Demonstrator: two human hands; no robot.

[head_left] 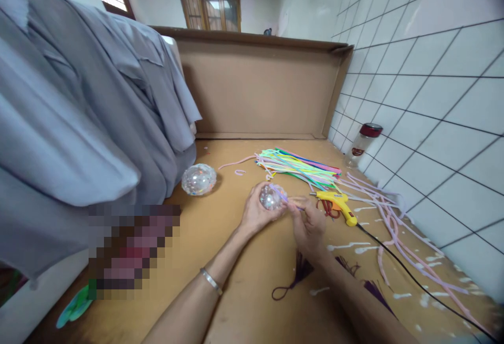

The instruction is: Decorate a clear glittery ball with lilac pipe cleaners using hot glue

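My left hand (255, 211) is wrapped round the side of a small clear faceted ball (271, 196) over the middle of the table. My right hand (309, 223) pinches a thin purple strip (280, 194) that lies against the ball's upper right side. A larger clear ball (199, 179) rests on the table to the left. Colourful fuzzy stems (299, 168) are heaped just beyond my hands. To the right of my right hand lies a yellow glue gun (338, 205) with a black cord.
Dark tassels (301, 270) lie near my right forearm. Long pink and lilac stems (389, 228) spread to the right. A red-lidded bottle (362, 144) stands by the tiled wall. Cardboard (263, 89) rises behind; grey cloth (98, 102) hangs at left.
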